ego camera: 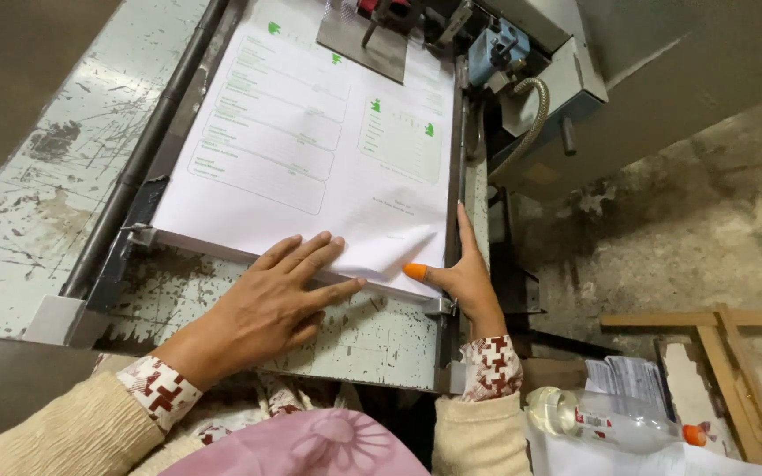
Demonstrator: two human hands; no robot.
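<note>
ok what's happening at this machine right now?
A person is squaring a stack of printed sheets on a worn, paint-chipped machine table. The left hand lies flat on the stack's near edge. The right hand, with an orange cap on the thumb, presses against the stack's right corner by the metal side guide. A clear plastic bottle lies on its side at lower right.
</note>
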